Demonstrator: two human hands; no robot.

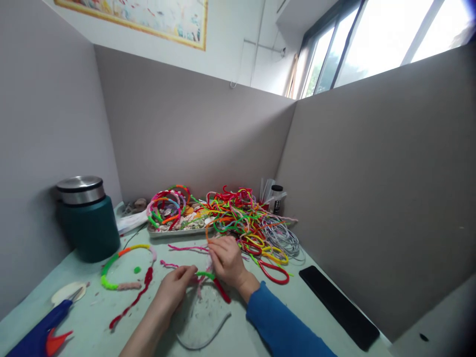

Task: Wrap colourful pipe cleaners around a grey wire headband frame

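A partly wrapped hoop (204, 274) was held low over the table (267, 317), its green stretch pinched between the left hand's (174, 287) fingertips. The right hand (227, 260) was closed, apparently on an orange strand (207, 233). Tangled strands (238, 213) were heaped beyond; a colourful hoop (107, 270) was laid leftward, near a bottle (91, 228).

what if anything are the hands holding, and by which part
The left hand pinches the band at its green stretch. The right hand seems to hold an orange strand by its lower part, though the exact grip is hidden.
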